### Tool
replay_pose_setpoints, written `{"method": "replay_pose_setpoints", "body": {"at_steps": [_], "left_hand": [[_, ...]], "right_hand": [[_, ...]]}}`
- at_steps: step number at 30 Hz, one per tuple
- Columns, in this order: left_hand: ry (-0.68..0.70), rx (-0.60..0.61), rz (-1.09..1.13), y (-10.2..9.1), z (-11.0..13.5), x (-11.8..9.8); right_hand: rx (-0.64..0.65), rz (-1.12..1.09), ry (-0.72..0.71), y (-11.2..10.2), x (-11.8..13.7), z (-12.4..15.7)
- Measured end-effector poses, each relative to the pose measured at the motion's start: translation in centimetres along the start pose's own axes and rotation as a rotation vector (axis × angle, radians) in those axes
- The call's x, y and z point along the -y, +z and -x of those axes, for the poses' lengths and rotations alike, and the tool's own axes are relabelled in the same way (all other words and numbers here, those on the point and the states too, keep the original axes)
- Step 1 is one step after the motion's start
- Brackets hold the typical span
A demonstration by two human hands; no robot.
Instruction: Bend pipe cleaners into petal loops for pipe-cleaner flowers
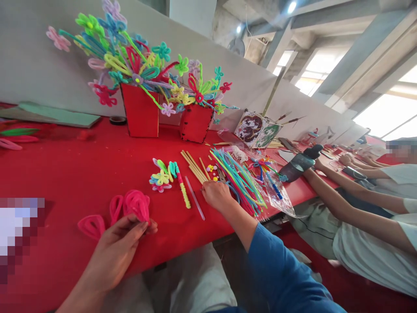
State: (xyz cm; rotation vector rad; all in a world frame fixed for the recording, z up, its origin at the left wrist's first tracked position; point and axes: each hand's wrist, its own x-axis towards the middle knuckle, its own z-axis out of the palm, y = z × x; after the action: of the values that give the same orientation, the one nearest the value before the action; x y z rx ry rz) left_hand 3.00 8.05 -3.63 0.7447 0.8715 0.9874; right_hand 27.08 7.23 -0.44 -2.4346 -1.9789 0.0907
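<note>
My left hand (125, 237) pinches a bundle of pink pipe cleaner loops (137, 205) above the red table (81, 169), near its front edge. Another pink loop (92, 226) lies just left of it. My right hand (217, 194) rests with curled fingers at the near ends of several thin wooden sticks (195, 167); what it grips is hidden. Small yellow and white pom-poms (211, 168) lie just beyond it. Between my hands are a clear plastic stick (194, 198), a yellow-and-pink wrapped stem (183, 190) and a small pastel pipe cleaner flower (160, 177).
Two red boxes (141, 113) of pipe cleaner flowers stand against the partition. Loose pipe cleaners (236, 178) lie right of my hand, beside a plastic bag (280, 195). A dark bottle (299, 164) and other people's arms (329, 195) are farther right. Tape (117, 120) sits at the back.
</note>
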Motion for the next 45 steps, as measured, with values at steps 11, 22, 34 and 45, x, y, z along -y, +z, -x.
{"method": "replay_pose_setpoints", "body": {"at_steps": [11,22,34,45], "left_hand": [[-0.024,-0.043,-0.032,0.2,0.1,-0.1],[-0.024,-0.048,-0.005,0.4,-0.1,0.0],[-0.022,-0.049,-0.02,0.4,0.1,-0.3],[-0.021,-0.054,-0.005,0.7,0.1,-0.4]], "right_hand": [[-0.106,-0.153,-0.032,0.7,-2.3,2.0],[-0.079,-0.04,-0.113,0.7,-1.4,-1.8],[-0.074,0.026,-0.263,1.3,-0.5,0.2],[-0.067,0.127,-0.391,0.9,-1.3,1.5]]}}
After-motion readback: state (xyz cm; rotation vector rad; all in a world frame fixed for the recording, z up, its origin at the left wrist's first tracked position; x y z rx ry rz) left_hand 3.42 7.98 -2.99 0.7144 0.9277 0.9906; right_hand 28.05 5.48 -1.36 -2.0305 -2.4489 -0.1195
